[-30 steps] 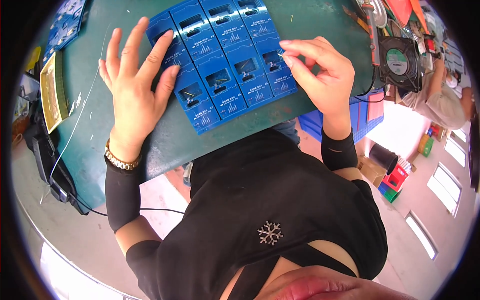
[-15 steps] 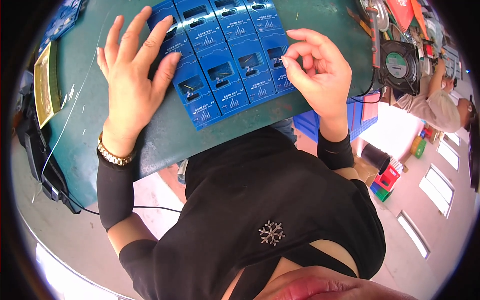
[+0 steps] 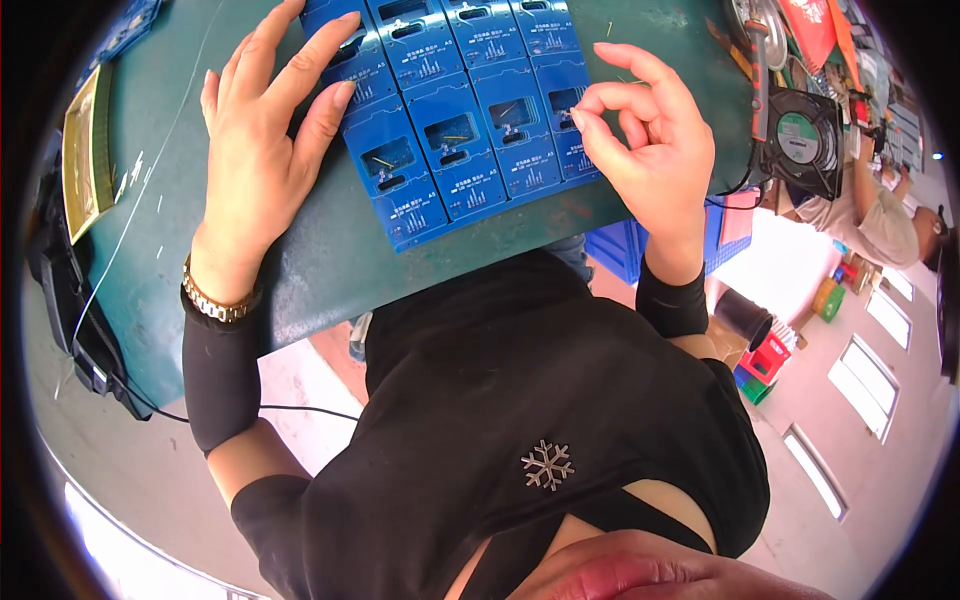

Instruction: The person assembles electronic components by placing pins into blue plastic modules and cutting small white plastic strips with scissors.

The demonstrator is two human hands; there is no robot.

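A panel of joined blue circuit boards (image 3: 415, 228) lies on the green tabletop, with dark cut-out windows and thin yellowish pieces in several of them. My left hand (image 3: 262, 150) is open at the panel's left side, fingers spread and thumb near its edge; whether the fingertips press on it I cannot tell. Over the panel's right edge, my right hand (image 3: 655, 150) is closed in a pinch of thumb and a fingertip, with another finger raised. Anything in that pinch is too small to make out.
A yellow-framed tray (image 3: 88, 155) stands on the left of the green tabletop (image 3: 330, 280), near white clippings (image 3: 130, 175). More blue boards (image 3: 125, 30) lie at the far left. A black fan (image 3: 800, 140) stands at the right. Below the table is a blue crate (image 3: 615, 250); another person (image 3: 875, 215) sits beyond.
The view has shifted slightly, so the panel appears a little higher and further right. The raised finger of my right hand now stands further from the pinch. My left hand stays spread beside the panel.
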